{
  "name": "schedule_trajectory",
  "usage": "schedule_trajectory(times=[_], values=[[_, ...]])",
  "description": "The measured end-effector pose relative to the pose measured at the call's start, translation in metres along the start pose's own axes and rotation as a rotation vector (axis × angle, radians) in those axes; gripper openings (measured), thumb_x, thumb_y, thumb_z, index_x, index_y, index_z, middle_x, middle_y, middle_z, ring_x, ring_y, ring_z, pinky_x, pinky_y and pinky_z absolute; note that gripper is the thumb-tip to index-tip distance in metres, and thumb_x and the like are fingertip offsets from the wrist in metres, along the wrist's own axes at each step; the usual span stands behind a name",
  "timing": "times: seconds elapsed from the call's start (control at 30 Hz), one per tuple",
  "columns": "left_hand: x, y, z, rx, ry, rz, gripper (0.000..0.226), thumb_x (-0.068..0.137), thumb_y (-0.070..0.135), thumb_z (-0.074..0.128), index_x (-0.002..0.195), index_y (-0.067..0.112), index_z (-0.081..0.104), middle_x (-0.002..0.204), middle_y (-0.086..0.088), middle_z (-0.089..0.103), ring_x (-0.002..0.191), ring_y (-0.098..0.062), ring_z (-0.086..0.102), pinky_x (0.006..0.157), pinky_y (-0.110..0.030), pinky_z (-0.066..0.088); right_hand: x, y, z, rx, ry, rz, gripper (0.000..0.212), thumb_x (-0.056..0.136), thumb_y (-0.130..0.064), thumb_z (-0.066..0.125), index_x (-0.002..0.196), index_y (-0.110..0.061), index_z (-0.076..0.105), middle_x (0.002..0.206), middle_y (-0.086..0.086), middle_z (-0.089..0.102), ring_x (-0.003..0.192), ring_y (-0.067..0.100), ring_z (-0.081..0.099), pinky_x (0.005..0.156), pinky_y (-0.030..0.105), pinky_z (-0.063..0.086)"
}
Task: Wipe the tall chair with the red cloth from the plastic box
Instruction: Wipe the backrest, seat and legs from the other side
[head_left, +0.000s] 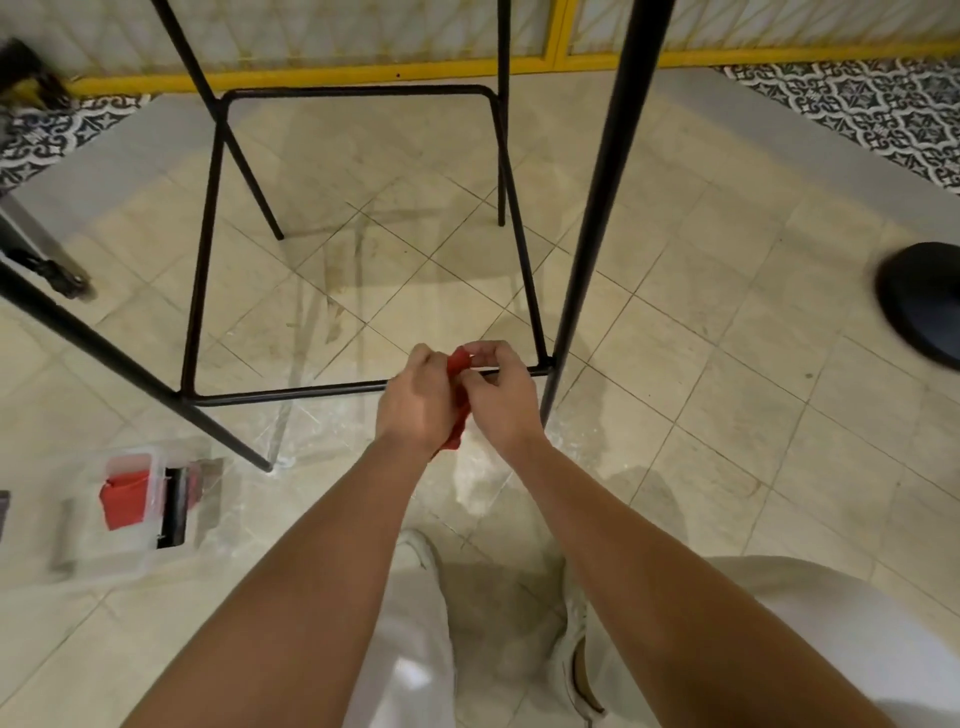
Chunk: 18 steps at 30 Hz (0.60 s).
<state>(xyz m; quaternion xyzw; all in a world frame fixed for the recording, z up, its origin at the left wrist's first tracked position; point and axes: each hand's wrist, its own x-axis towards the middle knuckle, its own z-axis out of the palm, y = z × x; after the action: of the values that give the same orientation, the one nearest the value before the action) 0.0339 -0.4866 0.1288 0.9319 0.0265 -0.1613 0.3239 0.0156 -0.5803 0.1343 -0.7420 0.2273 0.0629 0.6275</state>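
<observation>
The tall chair's black metal frame stands on the tiled floor ahead; only its legs and the square footrest ring show. Both hands meet at the near footrest bar, close to the front right leg. My left hand and my right hand both grip a bunched red cloth between them, right at the bar. Most of the cloth is hidden by my fingers. The clear plastic box lies open on the floor at the lower left, with another red cloth inside.
A round black base sits on the floor at the right edge. Another dark leg with a foot stands at the left. A yellow-framed wall panel runs along the back. My white trousers and shoe are below.
</observation>
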Motion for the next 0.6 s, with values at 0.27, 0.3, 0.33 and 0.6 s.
schedule_trajectory(times=[0.27, 0.3, 0.33, 0.6], values=[[-0.003, -0.043, -0.021, 0.104, 0.134, 0.014, 0.025, 0.098, 0.026, 0.042, 0.102, 0.008, 0.061, 0.102, -0.002, 0.052, 0.08, -0.029, 0.059, 0.064, -0.035, 0.042, 0.001, -0.005, 0.009, -0.082, -0.028, 0.015, 0.025, 0.092, -0.009, 0.051, 0.112, -0.023, 0.057, 0.111, -0.006, 0.057, 0.086, 0.005, 0.054, 0.068, 0.009, 0.038], [-0.003, -0.052, -0.026, 0.123, 0.157, 0.011, 0.026, 0.098, 0.027, 0.042, 0.105, 0.01, 0.061, 0.106, -0.004, 0.053, 0.085, -0.03, 0.059, 0.065, -0.036, 0.041, 0.0, -0.007, 0.013, -0.087, -0.042, 0.01, 0.025, 0.092, -0.009, 0.051, 0.112, -0.022, 0.057, 0.11, -0.006, 0.056, 0.084, 0.004, 0.053, 0.068, 0.01, 0.039], [-0.003, -0.06, -0.029, 0.135, 0.176, -0.002, 0.027, 0.099, 0.027, 0.042, 0.108, 0.011, 0.061, 0.11, -0.004, 0.054, 0.089, -0.03, 0.058, 0.066, -0.036, 0.04, -0.001, -0.008, 0.017, -0.093, -0.057, 0.007, 0.025, 0.092, -0.009, 0.051, 0.113, -0.022, 0.057, 0.109, -0.006, 0.056, 0.08, 0.003, 0.052, 0.068, 0.01, 0.039], [-0.022, -0.101, -0.063, -0.159, 0.228, -0.071, 0.029, 0.095, 0.031, 0.052, 0.118, 0.017, 0.063, 0.11, -0.004, 0.045, 0.099, -0.02, 0.051, 0.083, -0.028, 0.04, -0.018, -0.02, 0.057, -0.169, -0.229, 0.008, 0.032, 0.091, -0.015, 0.056, 0.122, -0.02, 0.054, 0.116, -0.003, 0.055, 0.093, 0.012, 0.054, 0.08, 0.021, 0.04]])
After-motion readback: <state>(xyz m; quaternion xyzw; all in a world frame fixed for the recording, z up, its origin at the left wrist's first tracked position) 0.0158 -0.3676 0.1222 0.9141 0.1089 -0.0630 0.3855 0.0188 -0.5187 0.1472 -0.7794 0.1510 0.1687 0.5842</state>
